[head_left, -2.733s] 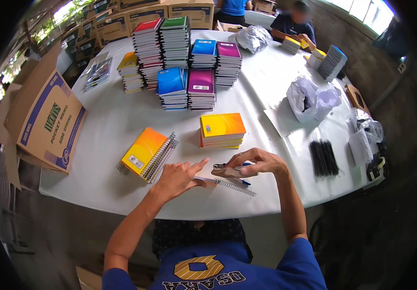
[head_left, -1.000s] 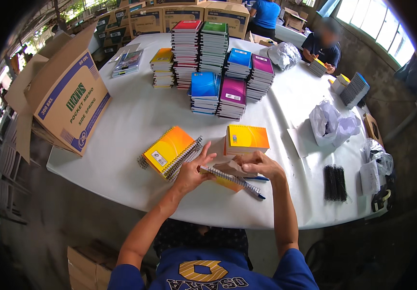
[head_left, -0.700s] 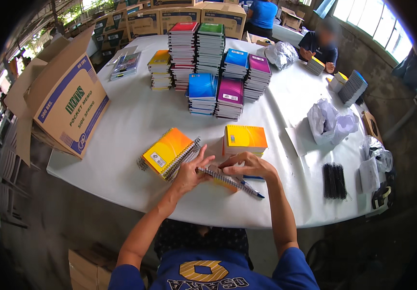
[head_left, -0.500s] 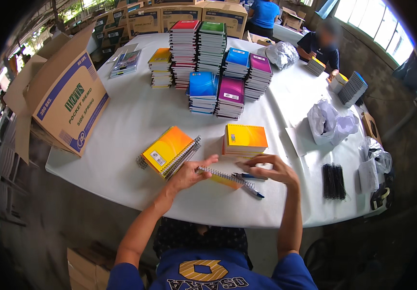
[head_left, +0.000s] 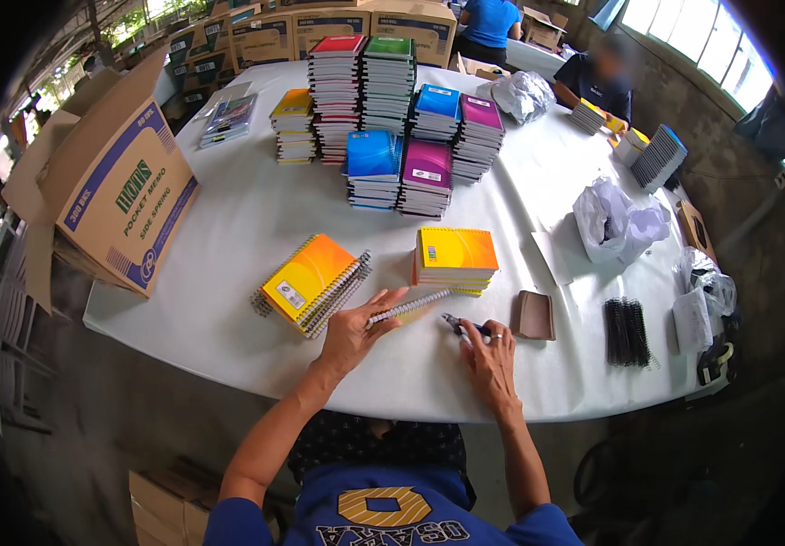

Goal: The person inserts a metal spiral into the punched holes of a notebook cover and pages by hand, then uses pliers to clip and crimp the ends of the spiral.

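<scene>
Left hand [head_left: 353, 329] gripping spiral notebook [head_left: 408, 308], long axis running lower-left to upper-right, coil facing up. Right hand [head_left: 491, 357] closed around small pliers [head_left: 462, 326], tips pointing left toward notebook.

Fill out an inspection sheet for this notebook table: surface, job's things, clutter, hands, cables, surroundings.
Surface: white table, covered in a plain cloth.
Job's things: spiral notebook held up on edge by the left hand; small pliers under the right hand; tilted orange stack and flat yellow stack beside them.
Clutter: tall coloured notebook stacks, black spiral bindings, crumpled plastic bags, brown cover piece.
Hands: left hand grips the notebook; right hand rests on the pliers, ring on one finger.
Cables: nothing seen.
Surroundings: open cardboard box at the table's left edge, more boxes behind, other people at the far end.
</scene>
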`<state>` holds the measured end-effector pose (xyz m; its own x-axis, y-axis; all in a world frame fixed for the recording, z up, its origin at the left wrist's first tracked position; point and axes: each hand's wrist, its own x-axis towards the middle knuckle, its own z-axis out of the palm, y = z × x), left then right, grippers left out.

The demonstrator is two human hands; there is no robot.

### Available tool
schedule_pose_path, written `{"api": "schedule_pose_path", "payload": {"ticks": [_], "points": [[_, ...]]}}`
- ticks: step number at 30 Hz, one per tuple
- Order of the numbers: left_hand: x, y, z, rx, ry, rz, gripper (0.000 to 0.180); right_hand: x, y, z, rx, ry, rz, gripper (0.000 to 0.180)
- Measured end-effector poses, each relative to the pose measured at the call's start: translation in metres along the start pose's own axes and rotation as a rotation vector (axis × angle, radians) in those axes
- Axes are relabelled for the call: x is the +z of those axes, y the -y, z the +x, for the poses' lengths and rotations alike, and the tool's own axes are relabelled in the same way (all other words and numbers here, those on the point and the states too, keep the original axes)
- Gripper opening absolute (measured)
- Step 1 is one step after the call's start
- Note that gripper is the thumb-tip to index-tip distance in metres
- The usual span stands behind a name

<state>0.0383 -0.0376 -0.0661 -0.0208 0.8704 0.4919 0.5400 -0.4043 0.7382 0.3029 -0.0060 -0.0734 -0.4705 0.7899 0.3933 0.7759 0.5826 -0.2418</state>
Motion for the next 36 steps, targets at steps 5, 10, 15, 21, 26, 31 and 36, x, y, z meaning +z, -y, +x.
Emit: {"api": "schedule_pose_path", "payload": {"ticks": [5, 10, 15, 21, 26, 31, 36], "points": [[-0.006, -0.022, 0.003, 0.127, -0.164, 0.491, 0.054, -0.049, 0.075, 0.012, -0.055, -0.037, 0.458, 0.049], [-0.003, -0.038, 0.006, 0.137, -0.203, 0.579, 0.060, -0.045, 0.086, 0.019, -0.176, -0.120, 0.312, 0.049], [-0.005, -0.039, 0.008, 0.188, -0.263, 0.599, 0.060, -0.052, 0.084, 0.022, -0.199, -0.068, 0.315, 0.041], [-0.016, -0.047, 0.009, 0.239, -0.264, 0.697, 0.056, -0.068, 0.064, 0.042, 0.138, 0.548, 1.117, 0.033], [-0.066, -0.039, 0.030, 0.272, -0.260, 0.693, 0.051, -0.045, 0.009, 0.041, 0.180, 0.321, 0.834, 0.028], [-0.130, -0.001, 0.032, -0.109, -0.182, -0.420, 0.061, -0.012, -0.017, 0.026, -0.190, -0.008, -0.066, 0.049], [-0.116, 0.015, 0.035, 0.074, -0.020, -1.077, 0.077, -0.008, 0.099, 0.096, 0.034, -0.012, 1.488, 0.058]]}}
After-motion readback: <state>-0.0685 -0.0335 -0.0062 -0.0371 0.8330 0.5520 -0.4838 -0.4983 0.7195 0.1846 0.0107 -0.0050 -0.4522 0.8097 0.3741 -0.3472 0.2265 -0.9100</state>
